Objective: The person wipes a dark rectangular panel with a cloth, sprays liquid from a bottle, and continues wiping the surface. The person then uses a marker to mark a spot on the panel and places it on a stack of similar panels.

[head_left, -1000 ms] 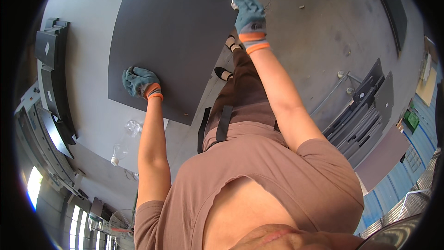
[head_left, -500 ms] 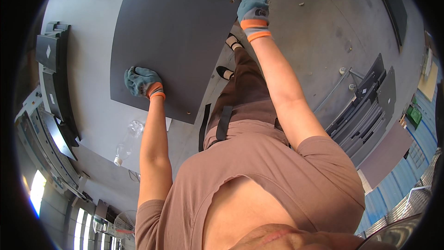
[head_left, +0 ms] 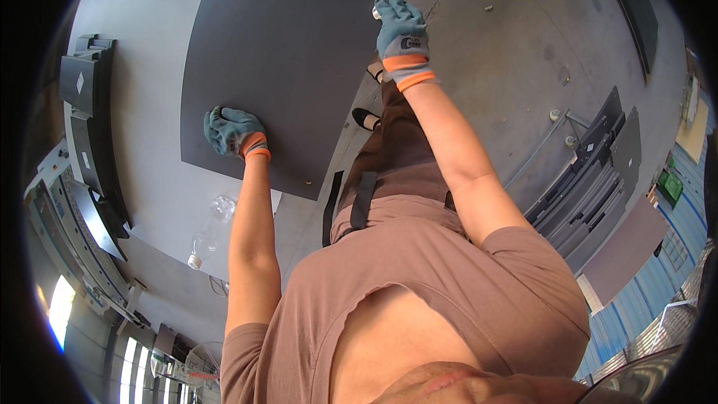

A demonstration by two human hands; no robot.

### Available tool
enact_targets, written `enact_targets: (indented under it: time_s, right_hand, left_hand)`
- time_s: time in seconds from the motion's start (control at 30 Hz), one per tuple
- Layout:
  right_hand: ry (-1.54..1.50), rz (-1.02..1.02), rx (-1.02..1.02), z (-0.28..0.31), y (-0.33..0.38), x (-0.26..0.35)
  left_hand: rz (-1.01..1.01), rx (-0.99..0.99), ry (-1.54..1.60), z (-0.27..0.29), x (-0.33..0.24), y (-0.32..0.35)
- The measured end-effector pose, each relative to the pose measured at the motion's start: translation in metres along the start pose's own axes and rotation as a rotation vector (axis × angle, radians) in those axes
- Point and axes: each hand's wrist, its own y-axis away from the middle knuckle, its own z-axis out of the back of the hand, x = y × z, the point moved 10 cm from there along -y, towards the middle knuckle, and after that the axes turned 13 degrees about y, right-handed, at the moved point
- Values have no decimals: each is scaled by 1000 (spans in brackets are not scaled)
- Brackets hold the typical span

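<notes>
Panel (head_left: 277,60) plain dark grey. Gloves (head_left: 238,125) teal and grey, cuffs (head_left: 404,63) orange. Item (head_left: 376,10) at right fingers (head_left: 399,9) whitish, perhaps.

This is a workshop, I would say. Under the gloved left hand (head_left: 234,132) lies a large dark panel (head_left: 277,52) on a pale worktable (head_left: 146,120), and to the left of this hand more dark pieces (head_left: 88,138) are stacked. To the right of the gloved right hand (head_left: 402,26) I see a stained grey floor (head_left: 516,37) and many panels (head_left: 591,187) standing close together.
</notes>
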Motion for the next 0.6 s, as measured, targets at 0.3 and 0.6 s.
enact_targets:
  time_s: [0.3, 0.6]
  right_hand:
    - [133, 56, 51, 3, -34, -8]
    - [361, 538, -12, 20, -52, 16]
  left_hand:
    - [-37, 6, 16, 1, -5, -2]
    - [-31, 17, 21, 4, -7, -3]
